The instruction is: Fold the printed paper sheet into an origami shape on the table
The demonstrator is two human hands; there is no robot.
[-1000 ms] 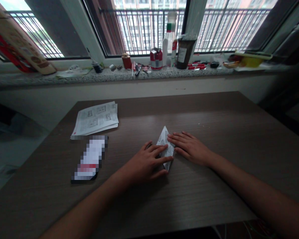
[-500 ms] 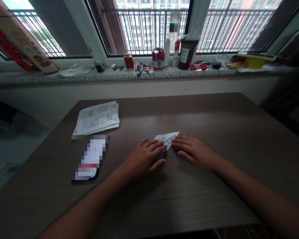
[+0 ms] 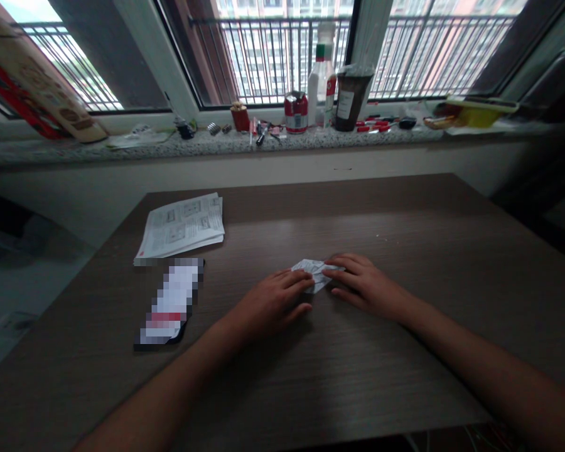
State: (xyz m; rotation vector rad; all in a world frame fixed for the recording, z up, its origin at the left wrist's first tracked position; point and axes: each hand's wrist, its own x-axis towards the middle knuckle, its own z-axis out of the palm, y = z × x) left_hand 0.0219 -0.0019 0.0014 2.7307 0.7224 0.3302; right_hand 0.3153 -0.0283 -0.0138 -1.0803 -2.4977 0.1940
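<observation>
A small folded white paper (image 3: pixel 316 271) with printed lines lies flat on the brown table (image 3: pixel 282 389), between my two hands. My left hand (image 3: pixel 279 298) rests on its left part, fingers spread and thumb apart. From the other side, my right hand (image 3: pixel 365 282) lays its outstretched fingers over the paper's right part. Neither hand grips it. The fingertips hide parts of the paper's left and right edges.
Printed sheets (image 3: pixel 183 226) lie at the table's back left, with a phone (image 3: pixel 172 304) in front of them. On the windowsill (image 3: pixel 145 149) stand a red can (image 3: pixel 296 113), a bottle (image 3: pixel 321 88), a dark cup (image 3: pixel 352 100) and small items.
The folded paper now shows a wider, different outline, reaching farther right under my right hand's fingers. Both hands have shifted only slightly.
</observation>
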